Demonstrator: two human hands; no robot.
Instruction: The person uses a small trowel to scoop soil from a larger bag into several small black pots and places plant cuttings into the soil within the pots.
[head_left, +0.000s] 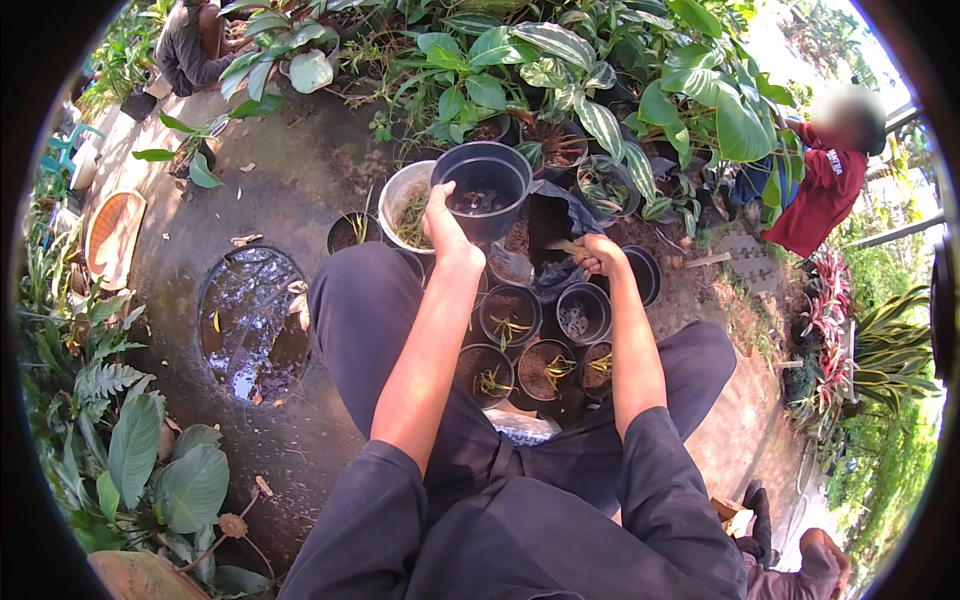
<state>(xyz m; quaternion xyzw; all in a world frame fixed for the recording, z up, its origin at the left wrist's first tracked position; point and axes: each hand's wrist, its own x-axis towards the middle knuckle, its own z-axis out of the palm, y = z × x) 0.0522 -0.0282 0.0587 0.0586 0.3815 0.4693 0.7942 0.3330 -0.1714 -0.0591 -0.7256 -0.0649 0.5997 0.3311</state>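
My left hand (448, 231) grips the rim of a black plastic plant pot (489, 211), which is tilted towards me with a little dark material in its bottom. In my right hand (602, 256) is the wooden handle (568, 246) of a small tool. The tool's far end is hard to make out at the mouth of a black plastic bag (583, 213), which has brown soil (517, 238) near it. Between my legs stand several black pots of soil with small yellow-green seedlings (556, 369). Another pot (583, 312) there holds grey chunks.
A white bucket (387, 196) holding plant cuttings stands beyond my left knee. Further left are a round water-filled hollow (251, 330) and an orange basin (114, 238). Dense potted foliage (540, 67) lines the back. A person in a red shirt (829, 191) is at right.
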